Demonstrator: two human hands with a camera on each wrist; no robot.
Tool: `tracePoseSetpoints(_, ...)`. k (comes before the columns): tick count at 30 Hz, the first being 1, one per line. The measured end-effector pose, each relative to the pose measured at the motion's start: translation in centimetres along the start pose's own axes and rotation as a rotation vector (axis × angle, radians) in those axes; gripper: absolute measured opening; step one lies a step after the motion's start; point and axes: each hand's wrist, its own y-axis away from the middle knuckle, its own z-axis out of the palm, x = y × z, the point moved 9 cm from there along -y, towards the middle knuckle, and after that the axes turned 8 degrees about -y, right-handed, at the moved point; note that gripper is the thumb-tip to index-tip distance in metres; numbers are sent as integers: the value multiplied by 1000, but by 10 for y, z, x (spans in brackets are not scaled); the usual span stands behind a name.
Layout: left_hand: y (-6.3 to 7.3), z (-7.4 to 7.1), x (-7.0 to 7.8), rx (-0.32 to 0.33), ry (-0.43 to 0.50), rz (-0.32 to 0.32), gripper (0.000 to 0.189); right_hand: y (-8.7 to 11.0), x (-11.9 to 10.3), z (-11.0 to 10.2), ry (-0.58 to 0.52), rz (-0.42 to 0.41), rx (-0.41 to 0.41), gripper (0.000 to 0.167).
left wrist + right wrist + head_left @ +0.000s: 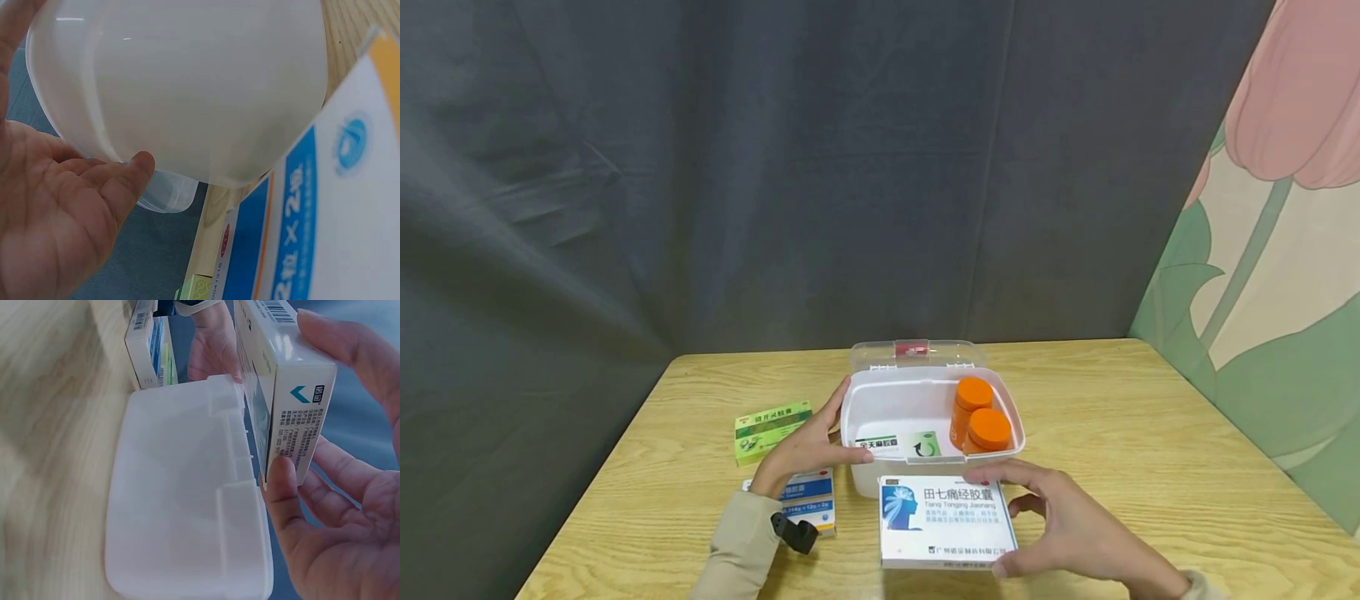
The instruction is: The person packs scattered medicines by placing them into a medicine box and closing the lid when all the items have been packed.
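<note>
A white medicine box (947,521) with a blue head picture is held in my right hand (1067,521), thumb on its near edge and fingers on its far edge. It is up near the rim of a white plastic storage box (181,487), in front of it in the head view. My left hand (808,446) grips the storage box at its left side, thumb over the front rim and fingers along the outer wall. Inside stand two orange-capped bottles (974,393) at the right, and a white-and-green medicine box (898,445) lies along the front.
Left of the storage box, a green medicine box (771,431) lies on the wooden table (1097,417). A blue-and-white medicine box (816,500) sits nearer, partly behind my left wrist. The clear lid (872,356) is swung back behind the storage box. A dark curtain (820,183) hangs behind.
</note>
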Motion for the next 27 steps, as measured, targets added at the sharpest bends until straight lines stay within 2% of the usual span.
tracePoseSetpoints(2,0,0,0,1,-1,-4,114,-1,-2,-3,6,-2,6,68)
tracePoseSetpoints(9,0,-1,0,12,-13,-26,114,-6,-11,-10,37,-113,32,65)
tracePoseSetpoints(11,0,0,0,11,-9,-26,114,-7,-11,-11,33,-116,37,65)
tracePoseSetpoints(15,-1,0,0,7,-12,-21,113,-8,-9,-14,34,-83,49,65)
tracePoseSetpoints(22,0,1,0,4,-20,-16,113,-13,-4,-20,57,26,77,65)
tracePoseSetpoints(27,0,1,1,4,-15,-14,113,-17,-3,-23,55,53,91,65)
